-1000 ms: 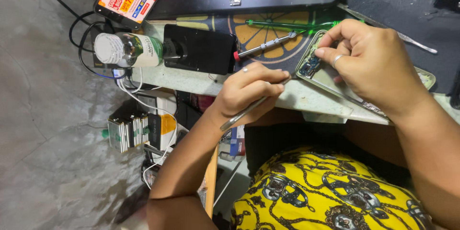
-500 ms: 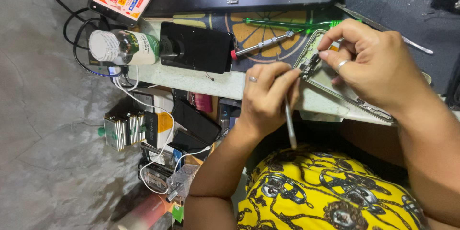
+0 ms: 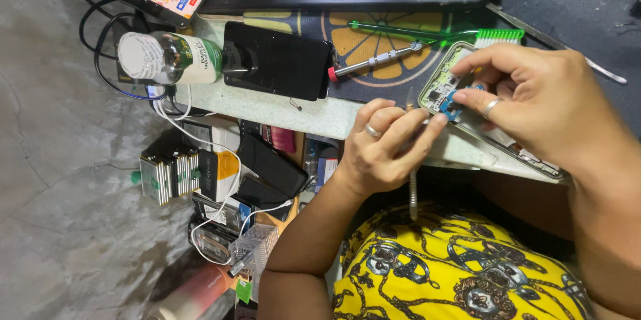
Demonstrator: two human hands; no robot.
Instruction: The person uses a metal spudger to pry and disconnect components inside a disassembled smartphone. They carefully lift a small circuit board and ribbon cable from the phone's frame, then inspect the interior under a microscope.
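Observation:
An opened phone body (image 3: pixel 442 78) with its circuit boards showing lies at the table edge. My right hand (image 3: pixel 534 103) rests over it, thumb and forefinger pinching a small blue part (image 3: pixel 455 104) inside the frame. A ring sits on one finger. My left hand (image 3: pixel 384 143) is just left of the phone, fingers closed around metal tweezers (image 3: pixel 412 193). The tweezers stand almost upright in view, and my fingertip touches the phone's edge.
A red-tipped screwdriver (image 3: pixel 374 61) and a green brush (image 3: pixel 434 32) lie on an orange-patterned mat. A black phone (image 3: pixel 277 60) and a white-capped bottle (image 3: pixel 170 58) sit to the left. Below the table edge are stacked batteries (image 3: pixel 167 173), cables and more phones.
My left hand has risen to the phone's edge and swung the tweezers from a slant to nearly upright. My right fingers now pinch the blue part.

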